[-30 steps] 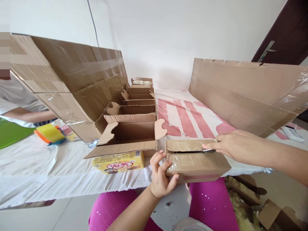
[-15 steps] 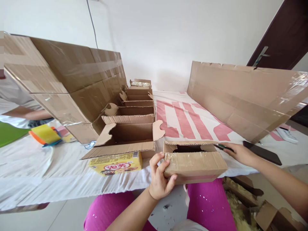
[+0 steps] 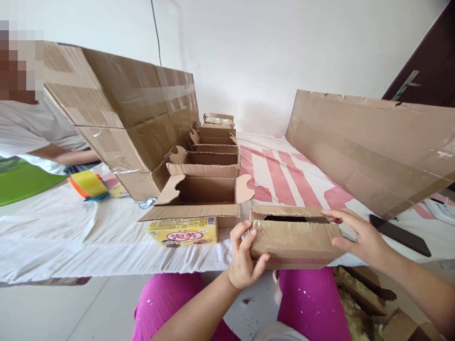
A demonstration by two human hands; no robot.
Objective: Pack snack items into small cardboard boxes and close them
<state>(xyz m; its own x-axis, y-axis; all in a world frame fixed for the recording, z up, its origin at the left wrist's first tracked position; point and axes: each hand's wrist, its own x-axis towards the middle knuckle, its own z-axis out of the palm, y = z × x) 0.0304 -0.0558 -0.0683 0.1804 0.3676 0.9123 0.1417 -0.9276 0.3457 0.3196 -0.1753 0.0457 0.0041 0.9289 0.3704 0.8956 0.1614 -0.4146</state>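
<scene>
A small brown cardboard box (image 3: 296,241) sits at the table's front edge, its top flaps partly folded in over a dark gap. My left hand (image 3: 247,258) grips its left end, fingers over the corner and thumb along the front. At the right end, my right hand (image 3: 350,234) is curled on the box, fingertips on the back rim and thumb on the front corner. No tool shows in the right hand. Just left of the box stands an open cardboard box (image 3: 206,190) with raised flaps. A yellow printed carton (image 3: 185,233) lies under its front flap.
More open boxes (image 3: 213,158) run in a row toward the wall. Large taped cartons (image 3: 131,104) are stacked left, and a tall cardboard panel (image 3: 362,137) stands right. A black phone (image 3: 400,234) and tape roll (image 3: 87,183) lie on the cloth. Another person's arm (image 3: 64,154) shows at left.
My right hand has moved in from beside the box onto its right end; the thin dark tool it held is out of sight. The box's top gap looks narrower. The view has shifted.
</scene>
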